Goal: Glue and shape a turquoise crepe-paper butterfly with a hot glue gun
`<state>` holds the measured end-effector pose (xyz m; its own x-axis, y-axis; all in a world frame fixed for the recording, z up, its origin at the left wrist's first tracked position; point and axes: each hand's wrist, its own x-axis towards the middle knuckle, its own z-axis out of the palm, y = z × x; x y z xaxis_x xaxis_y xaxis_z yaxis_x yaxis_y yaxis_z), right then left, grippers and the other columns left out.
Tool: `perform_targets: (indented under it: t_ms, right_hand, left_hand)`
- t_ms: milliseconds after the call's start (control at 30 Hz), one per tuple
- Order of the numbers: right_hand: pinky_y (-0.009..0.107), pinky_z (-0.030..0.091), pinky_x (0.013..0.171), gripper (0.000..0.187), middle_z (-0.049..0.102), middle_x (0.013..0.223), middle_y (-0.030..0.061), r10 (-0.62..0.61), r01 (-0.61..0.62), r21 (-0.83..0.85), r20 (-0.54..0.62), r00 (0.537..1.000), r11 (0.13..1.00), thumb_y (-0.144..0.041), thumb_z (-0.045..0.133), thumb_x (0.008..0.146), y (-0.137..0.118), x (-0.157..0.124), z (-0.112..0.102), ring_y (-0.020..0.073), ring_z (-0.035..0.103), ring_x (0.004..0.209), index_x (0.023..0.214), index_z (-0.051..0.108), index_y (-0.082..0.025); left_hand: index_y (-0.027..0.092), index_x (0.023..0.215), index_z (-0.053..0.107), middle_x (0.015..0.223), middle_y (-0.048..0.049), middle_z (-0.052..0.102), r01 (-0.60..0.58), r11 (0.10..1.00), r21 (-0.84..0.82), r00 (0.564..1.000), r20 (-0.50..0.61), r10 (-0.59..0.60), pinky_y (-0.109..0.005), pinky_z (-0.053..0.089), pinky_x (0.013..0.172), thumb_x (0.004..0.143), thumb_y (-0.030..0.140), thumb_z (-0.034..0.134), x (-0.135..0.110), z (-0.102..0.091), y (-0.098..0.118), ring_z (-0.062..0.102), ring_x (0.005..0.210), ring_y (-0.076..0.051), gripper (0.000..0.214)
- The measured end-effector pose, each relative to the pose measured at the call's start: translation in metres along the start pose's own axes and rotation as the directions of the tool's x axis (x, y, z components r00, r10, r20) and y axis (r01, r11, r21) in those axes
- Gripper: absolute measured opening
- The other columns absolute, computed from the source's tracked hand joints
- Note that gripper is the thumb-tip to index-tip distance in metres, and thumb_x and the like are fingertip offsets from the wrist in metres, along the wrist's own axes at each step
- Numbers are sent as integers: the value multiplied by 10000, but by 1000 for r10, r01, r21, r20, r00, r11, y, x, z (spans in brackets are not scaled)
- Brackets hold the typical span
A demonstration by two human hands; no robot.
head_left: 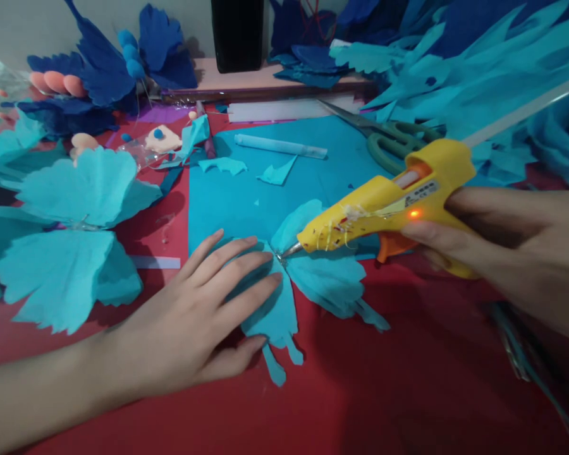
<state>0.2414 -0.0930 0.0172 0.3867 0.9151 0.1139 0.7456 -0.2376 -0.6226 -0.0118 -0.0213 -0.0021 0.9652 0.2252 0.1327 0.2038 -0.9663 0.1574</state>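
Note:
A light-blue crepe paper butterfly [329, 278] lies with its wings spread, partly on a blue sheet [213, 202] and partly on the red surface. My left hand [218, 303] rests flat on its left wing, fingers stretched out and a little apart, hiding much of that wing. In my right hand [507, 246] is a yellow hot glue gun [360, 208] with an orange trigger and a lit orange light. Its metal nozzle touches or nearly touches the wire-bound middle of the butterfly. A long translucent glue stick [531, 110] sticks out of its back end.
Other light-blue paper butterflies [76, 265] lie at the left. Green-handled scissors [384, 136] lie behind the glue gun. A white stick [279, 146] and paper scraps [277, 172] are on the sheet. A black phone [237, 35] stands at the back. Cut crepe paper [483, 76] is heaped back right.

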Motion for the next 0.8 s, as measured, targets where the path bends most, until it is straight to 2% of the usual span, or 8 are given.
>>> perform_targets:
  t_ms: [133,233,367,500,700,800]
  right_hand:
    - [230,229,328,588,389,393,-21,-4,5,11,-16,1000,1000,-768,495,578,1,-2,-1,57,290,372,442,439,-199]
    - [227,224,326,593,411,402,-15,24,-24,17,-15,1000,1000,-783,484,568,2,-1,1,64,322,385,470,472,-198]
    - [237,231,337,627,412,417,-16,29,-30,8,4,1000,1000,-823,473,511,0,3,3,57,283,381,462,462,-198]
    - [237,259,358,619,458,458,-9,34,-35,6,16,999,999,-814,475,527,-3,2,3,62,312,401,486,487,-197]
    - [233,253,342,637,406,404,-19,-9,9,-26,-7,1000,1000,-834,431,536,2,1,4,67,304,380,490,505,-203]
    - [230,268,345,638,428,405,-14,-7,7,-40,2,1000,999,-830,433,542,3,2,5,65,320,376,460,478,-199]
  left_hand:
    - [135,1214,466,1241,-134,497,18,1000,-6,1000,-3,-18,-504,255,1063,866,309,439,0,-1,0,344,1250,-270,390]
    - [135,1212,469,1242,-132,497,18,1000,-10,1000,-1,-18,-496,243,1070,864,309,446,0,-1,0,343,1251,-268,389]
    - [132,1215,464,1240,-136,495,13,1000,-4,1000,5,-13,-510,244,1064,864,314,438,0,-1,1,340,1250,-273,397]
    - [133,1222,458,1248,-135,490,10,1000,6,1000,8,-10,-508,247,1065,863,310,440,1,0,0,338,1252,-271,401]
    - [134,1226,450,1253,-138,483,5,1000,6,1000,17,-5,-520,258,1057,856,324,444,0,0,0,331,1254,-274,417]
    - [139,1225,453,1250,-132,488,17,1000,7,1000,14,-17,-516,253,1062,862,316,436,0,0,1,333,1257,-268,404]
